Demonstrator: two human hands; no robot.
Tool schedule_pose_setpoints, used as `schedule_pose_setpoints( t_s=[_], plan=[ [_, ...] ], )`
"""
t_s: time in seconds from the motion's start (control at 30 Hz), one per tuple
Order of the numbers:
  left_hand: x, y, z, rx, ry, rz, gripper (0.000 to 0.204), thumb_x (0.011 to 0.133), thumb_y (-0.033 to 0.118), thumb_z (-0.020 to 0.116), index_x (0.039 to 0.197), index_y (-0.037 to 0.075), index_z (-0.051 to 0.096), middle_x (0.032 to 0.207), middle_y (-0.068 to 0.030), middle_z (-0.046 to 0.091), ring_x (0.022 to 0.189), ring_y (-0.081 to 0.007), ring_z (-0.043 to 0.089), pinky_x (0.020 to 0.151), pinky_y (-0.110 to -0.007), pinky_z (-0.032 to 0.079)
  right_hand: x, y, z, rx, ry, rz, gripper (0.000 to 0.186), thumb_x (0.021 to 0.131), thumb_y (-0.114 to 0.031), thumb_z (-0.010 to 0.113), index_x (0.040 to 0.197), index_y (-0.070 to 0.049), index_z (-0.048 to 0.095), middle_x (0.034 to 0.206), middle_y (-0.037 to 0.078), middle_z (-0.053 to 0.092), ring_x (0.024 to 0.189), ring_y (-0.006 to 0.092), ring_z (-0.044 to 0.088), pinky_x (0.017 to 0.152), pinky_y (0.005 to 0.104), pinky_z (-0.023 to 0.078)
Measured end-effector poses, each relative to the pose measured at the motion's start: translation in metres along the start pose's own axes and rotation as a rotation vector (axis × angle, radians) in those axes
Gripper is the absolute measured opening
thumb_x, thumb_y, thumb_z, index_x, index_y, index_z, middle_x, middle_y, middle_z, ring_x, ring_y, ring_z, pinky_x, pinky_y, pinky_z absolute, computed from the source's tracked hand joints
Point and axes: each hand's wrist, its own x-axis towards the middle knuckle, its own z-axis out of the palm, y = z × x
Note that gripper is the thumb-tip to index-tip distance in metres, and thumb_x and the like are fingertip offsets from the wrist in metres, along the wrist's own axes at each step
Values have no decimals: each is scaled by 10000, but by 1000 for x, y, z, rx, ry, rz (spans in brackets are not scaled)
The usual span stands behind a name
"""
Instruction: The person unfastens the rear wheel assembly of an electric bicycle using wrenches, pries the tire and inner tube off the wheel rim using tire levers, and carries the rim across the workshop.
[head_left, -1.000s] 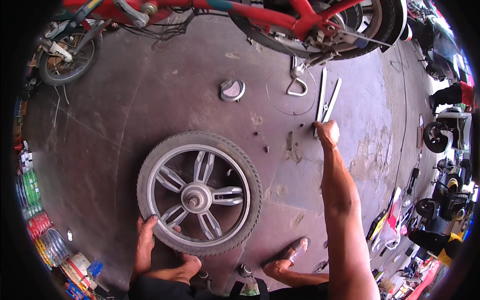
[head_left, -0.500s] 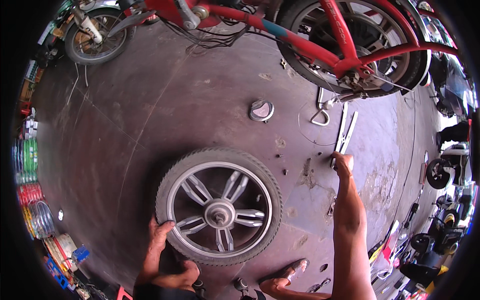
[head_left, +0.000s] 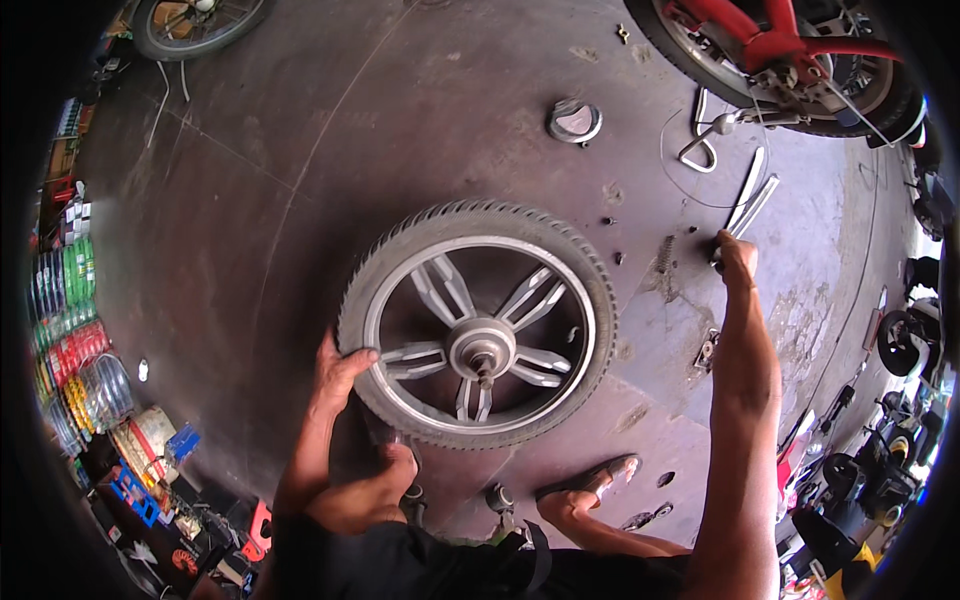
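Note:
A wheel [head_left: 393, 235] with a black tyre and silver double-spoked rim is in front of me, its hub axle facing up. My left hand [head_left: 342, 372] grips its left side, thumb on the rim and fingers beneath the tyre. My right hand [head_left: 738, 258], arm stretched out to the right, closes round the near ends of two long silver metal bars [head_left: 757, 205], which spread into a narrow V. My fingers partly cover those ends, so how they join is hidden. A coil spring [head_left: 665, 255] and small bolts [head_left: 620, 258] lie between wheel and right hand.
A red bike [head_left: 770, 50] stands at the far right; a silver bent stand [head_left: 698, 153] lies below it. A round metal part [head_left: 575, 121] rests farther off. Coiled hoses [head_left: 70, 290] and boxes line the left edge, scooters [head_left: 880, 470] the right. My feet [head_left: 590, 495] are near the wheel.
My view has shifted, so the floor and wheel appear higher and farther right. The wheel has turned or tilted slightly in my left hand. My right hand and the bars have come a little nearer.

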Motion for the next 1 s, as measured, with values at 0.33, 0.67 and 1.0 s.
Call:
schedule_pose_setpoints(
  t_s=[0.33, 0.67, 1.0],
  plan=[
    [11, 10, 12, 17, -51, 36, 806, 627, 202, 804, 1303, -3, 417, 1205, -103, 538, 1105, -216, 501, 980, -326, 366, 22, 36, 15, -343, 224, -162, 346, 698, -216, 624, 878, 80, 621, 691, 202, 647, 655, 343, 661, 699, 388, 523],
    [40, 29, 32, 85, -186, 16, 818, 612, 227, 808, 1301, 3, 430, 1194, -98, 552, 1110, -209, 499, 977, -319, 363, 6, 64, -4, -108, -52, -422, 451, 851, -380, 490, 651, 17, 568, 499, 119, 516, 406, 240, 497, 436, 387, 416],
    [84, 104, 39, 549, -394, 97, 876, 619, 288, 747, 1315, -81, 364, 1238, -218, 516, 1171, -299, 481, 1008, -344, 339, -245, 171, 1, 643, 99, -44, 166, 825, -191, 454, 790, -33, 492, 607, 1, 401, 555, 114, 383, 507, 294, 319]
  ],
)
